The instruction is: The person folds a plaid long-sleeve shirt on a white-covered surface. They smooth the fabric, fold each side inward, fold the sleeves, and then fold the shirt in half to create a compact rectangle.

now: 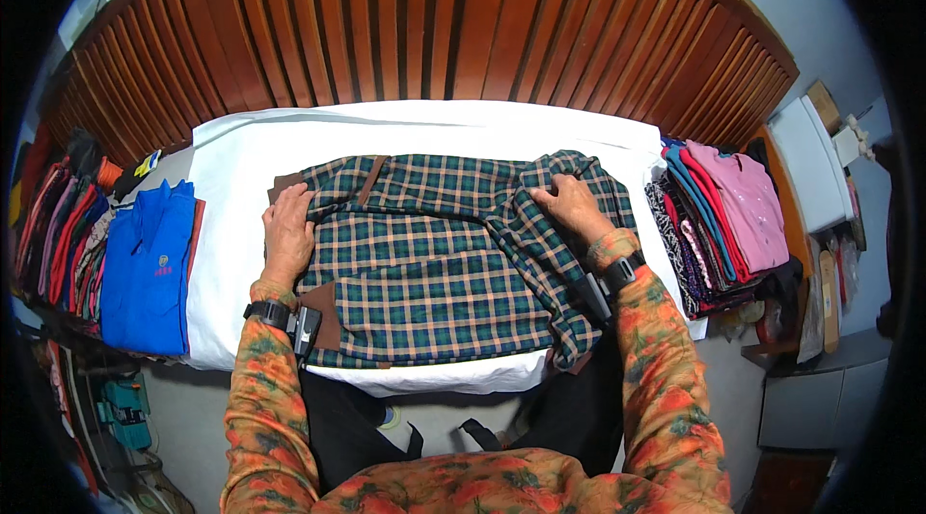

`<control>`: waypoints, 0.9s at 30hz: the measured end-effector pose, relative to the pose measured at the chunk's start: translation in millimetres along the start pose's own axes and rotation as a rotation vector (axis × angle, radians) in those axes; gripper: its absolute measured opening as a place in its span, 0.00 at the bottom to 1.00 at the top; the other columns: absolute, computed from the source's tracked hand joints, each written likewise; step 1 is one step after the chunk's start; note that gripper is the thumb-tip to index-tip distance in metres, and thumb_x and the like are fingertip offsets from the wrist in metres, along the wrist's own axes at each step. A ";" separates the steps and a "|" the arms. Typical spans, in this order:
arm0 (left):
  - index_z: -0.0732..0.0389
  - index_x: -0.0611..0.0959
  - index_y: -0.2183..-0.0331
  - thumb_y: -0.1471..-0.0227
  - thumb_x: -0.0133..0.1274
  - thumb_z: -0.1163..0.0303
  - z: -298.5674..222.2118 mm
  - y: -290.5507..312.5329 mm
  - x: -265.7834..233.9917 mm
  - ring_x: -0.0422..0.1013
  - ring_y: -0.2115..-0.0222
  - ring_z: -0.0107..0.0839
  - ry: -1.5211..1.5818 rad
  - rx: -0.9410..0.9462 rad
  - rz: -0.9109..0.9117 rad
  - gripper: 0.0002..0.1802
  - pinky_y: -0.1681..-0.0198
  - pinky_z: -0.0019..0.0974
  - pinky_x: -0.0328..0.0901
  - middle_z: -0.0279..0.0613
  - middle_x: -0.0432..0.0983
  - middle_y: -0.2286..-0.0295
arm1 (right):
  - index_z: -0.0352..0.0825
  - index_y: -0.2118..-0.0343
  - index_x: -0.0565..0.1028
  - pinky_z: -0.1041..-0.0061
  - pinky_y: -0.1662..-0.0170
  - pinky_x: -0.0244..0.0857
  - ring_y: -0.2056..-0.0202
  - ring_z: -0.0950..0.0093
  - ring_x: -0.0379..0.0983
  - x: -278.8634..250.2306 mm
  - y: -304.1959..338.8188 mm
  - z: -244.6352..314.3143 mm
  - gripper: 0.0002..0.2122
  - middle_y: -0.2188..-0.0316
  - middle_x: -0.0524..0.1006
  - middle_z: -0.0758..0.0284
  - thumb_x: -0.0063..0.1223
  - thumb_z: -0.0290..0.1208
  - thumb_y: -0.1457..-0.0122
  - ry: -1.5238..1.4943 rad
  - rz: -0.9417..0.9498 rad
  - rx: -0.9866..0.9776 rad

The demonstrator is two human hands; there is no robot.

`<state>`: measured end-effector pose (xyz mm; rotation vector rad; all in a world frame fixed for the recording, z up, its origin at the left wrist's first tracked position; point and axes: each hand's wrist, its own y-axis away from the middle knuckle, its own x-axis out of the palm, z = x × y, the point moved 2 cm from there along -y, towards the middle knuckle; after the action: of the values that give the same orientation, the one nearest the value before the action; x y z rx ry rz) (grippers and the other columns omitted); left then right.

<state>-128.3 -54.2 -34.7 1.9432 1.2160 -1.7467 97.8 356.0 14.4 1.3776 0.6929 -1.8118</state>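
Left hand (289, 232) and right hand (576, 209), grips unclear, touch opposite ends of the plaid shirt (415, 268) along the surface's near edge (463, 379).

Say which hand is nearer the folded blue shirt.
Left. The left hand is at the plaid garment's left side, just across from the folded blue shirt; the right hand is on the garment's right part, farther away.
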 end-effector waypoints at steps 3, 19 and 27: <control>0.58 0.77 0.47 0.54 0.59 0.82 -0.4 0.2 0.3 0.61 0.40 0.41 -0.008 -0.004 0.005 0.29 0.38 0.50 0.53 0.42 0.68 0.44 | 0.33 0.78 0.74 0.65 0.69 0.69 0.75 0.65 0.75 -4.2 -4.6 -5.2 0.18 0.80 0.77 0.59 0.59 0.45 0.42 -0.288 -0.040 0.002; 0.58 0.78 0.48 0.53 0.58 0.81 2.2 1.0 3.3 0.62 0.40 0.40 0.017 -0.060 -0.019 0.28 0.37 0.49 0.52 0.42 0.69 0.44 | 0.31 0.84 0.68 0.76 0.84 0.59 0.87 0.81 0.63 2.9 83.7 -46.1 0.16 0.89 0.64 0.74 0.55 0.30 0.42 -0.819 0.048 0.328; 0.60 0.77 0.47 0.54 0.58 0.81 2.0 0.8 4.0 0.62 0.40 0.41 0.040 -0.027 -0.026 0.29 0.38 0.48 0.52 0.43 0.69 0.43 | 0.30 0.82 0.68 0.65 0.75 0.67 0.84 0.67 0.69 -0.1 80.3 -52.0 0.20 0.88 0.67 0.60 0.51 0.39 0.36 -0.483 -0.052 0.064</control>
<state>-129.4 -54.4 -39.0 1.9652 1.2771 -1.7022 192.4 350.3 1.5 0.9076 0.4180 -2.1152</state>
